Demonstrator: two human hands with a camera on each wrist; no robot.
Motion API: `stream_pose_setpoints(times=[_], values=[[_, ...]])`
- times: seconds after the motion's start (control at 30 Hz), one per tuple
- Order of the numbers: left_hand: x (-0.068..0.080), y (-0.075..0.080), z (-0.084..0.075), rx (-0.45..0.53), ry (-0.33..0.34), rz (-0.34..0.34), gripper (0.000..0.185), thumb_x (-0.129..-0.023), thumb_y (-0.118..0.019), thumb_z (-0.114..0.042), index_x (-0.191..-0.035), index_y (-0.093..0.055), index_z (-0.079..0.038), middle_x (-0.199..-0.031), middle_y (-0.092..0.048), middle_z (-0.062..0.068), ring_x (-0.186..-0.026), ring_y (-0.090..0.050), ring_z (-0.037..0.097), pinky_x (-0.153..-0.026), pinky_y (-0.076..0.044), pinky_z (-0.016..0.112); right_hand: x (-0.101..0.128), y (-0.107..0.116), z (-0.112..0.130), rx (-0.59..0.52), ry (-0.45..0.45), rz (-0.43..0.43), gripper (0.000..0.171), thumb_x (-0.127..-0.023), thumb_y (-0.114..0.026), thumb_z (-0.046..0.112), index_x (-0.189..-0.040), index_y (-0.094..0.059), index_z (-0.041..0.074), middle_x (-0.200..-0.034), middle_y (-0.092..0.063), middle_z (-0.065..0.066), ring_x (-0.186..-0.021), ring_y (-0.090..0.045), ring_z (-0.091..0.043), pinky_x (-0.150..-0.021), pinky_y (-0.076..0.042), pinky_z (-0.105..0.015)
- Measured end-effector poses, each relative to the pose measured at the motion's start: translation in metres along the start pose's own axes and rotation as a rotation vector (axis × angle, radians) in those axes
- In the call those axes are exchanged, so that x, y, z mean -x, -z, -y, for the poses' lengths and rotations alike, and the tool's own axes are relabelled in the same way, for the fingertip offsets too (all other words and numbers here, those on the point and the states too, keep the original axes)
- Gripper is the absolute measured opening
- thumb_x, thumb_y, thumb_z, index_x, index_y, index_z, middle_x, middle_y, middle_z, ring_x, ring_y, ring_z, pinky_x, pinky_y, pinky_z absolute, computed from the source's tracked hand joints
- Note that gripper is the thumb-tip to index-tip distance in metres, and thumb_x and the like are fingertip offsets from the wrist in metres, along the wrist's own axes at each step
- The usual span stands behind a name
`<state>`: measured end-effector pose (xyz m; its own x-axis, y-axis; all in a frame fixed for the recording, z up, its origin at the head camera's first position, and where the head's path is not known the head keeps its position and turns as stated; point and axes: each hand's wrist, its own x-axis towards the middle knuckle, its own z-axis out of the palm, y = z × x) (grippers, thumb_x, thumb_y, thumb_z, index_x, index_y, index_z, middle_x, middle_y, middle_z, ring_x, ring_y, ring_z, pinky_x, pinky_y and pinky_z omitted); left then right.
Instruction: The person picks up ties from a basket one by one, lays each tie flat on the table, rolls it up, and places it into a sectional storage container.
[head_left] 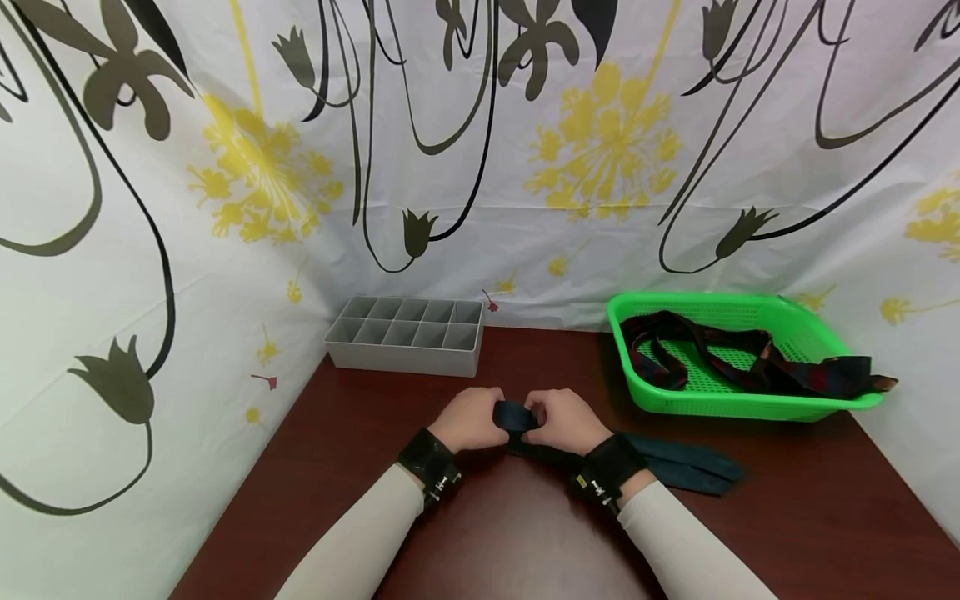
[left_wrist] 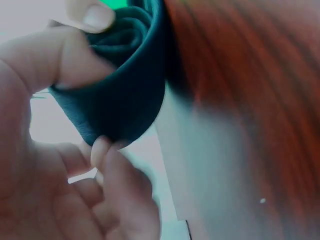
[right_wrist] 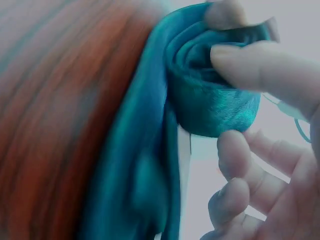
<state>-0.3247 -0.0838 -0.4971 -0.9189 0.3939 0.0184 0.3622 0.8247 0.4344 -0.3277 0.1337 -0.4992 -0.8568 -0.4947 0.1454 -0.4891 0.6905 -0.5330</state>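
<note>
A dark teal necktie (head_left: 514, 415) is partly wound into a roll between both hands, over the middle of the table. My left hand (head_left: 470, 418) grips the roll from the left, its thumb (left_wrist: 80, 60) pushed in at the coil's edge. From the other side my right hand (head_left: 564, 422) pinches it, thumb on the inner coils and fingers below, in the right wrist view. The coiled layers (right_wrist: 200, 55) show from the end there. The unrolled tail (head_left: 686, 465) runs under the right wrist and lies flat on the table to the right.
At the back left stands a grey divided box (head_left: 405, 358) with several compartments. A green basket (head_left: 750, 406) at the back right holds a dark patterned necktie (head_left: 795, 375), one end hanging over its rim. Patterned sheeting (head_left: 465, 183) borders the brown table (head_left: 337, 500).
</note>
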Motion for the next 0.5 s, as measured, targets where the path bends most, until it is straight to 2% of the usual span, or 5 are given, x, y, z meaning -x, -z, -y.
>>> stream_pose_setpoints(times=[0.1,0.17,0.27,0.37,0.5], values=[[0.0,0.002,0.0,-0.005,0.002,-0.007,0.041,-0.081,-0.083,-0.034,-0.115,-0.067,-0.018,-0.097,-0.066,0.0,-0.081,-0.059,0.015,-0.074,-0.052,0.03,0.0,0.0,0.0,0.031,-0.029,0.004,0.023,-0.078,-0.091,0.026,-0.091,-0.072,0.022,-0.062,-0.058,0.009,-0.057,-0.053,-0.009,-0.06,-0.046,-0.028],[-0.001,0.001,0.002,0.03,-0.011,0.011,0.042,-0.081,-0.083,-0.031,-0.116,-0.065,-0.017,-0.098,-0.067,0.0,-0.082,-0.06,0.015,-0.074,-0.052,0.03,0.001,-0.001,0.0,0.048,-0.034,0.024,0.027,-0.076,-0.091,0.025,-0.092,-0.07,0.023,-0.063,-0.058,0.009,-0.058,-0.053,-0.009,-0.06,-0.046,-0.028],[-0.002,-0.004,0.005,0.08,-0.029,0.043,0.041,-0.079,-0.085,-0.027,-0.113,-0.065,-0.015,-0.092,-0.068,-0.002,-0.077,-0.06,0.013,-0.072,-0.052,0.027,0.001,-0.001,-0.001,0.033,-0.003,0.053,0.039,-0.074,-0.094,0.027,-0.102,-0.067,0.025,-0.068,-0.058,0.01,-0.063,-0.054,-0.008,-0.065,-0.047,-0.027],[-0.003,-0.008,0.007,0.08,-0.04,0.049,0.037,-0.078,-0.087,-0.028,-0.105,-0.066,-0.014,-0.085,-0.067,-0.004,-0.072,-0.06,0.011,-0.069,-0.05,0.025,0.001,-0.002,0.0,-0.031,0.056,0.043,0.046,-0.076,-0.094,0.031,-0.112,-0.065,0.025,-0.073,-0.059,0.009,-0.067,-0.055,-0.008,-0.068,-0.048,-0.027],[-0.003,-0.005,0.005,0.099,-0.017,0.02,0.036,-0.078,-0.087,-0.028,-0.103,-0.065,-0.015,-0.083,-0.067,-0.003,-0.07,-0.06,0.014,-0.068,-0.05,0.027,-0.001,-0.002,0.0,-0.04,0.053,-0.004,0.033,-0.08,-0.09,0.029,-0.103,-0.069,0.022,-0.069,-0.058,0.008,-0.063,-0.053,-0.008,-0.065,-0.048,-0.027]])
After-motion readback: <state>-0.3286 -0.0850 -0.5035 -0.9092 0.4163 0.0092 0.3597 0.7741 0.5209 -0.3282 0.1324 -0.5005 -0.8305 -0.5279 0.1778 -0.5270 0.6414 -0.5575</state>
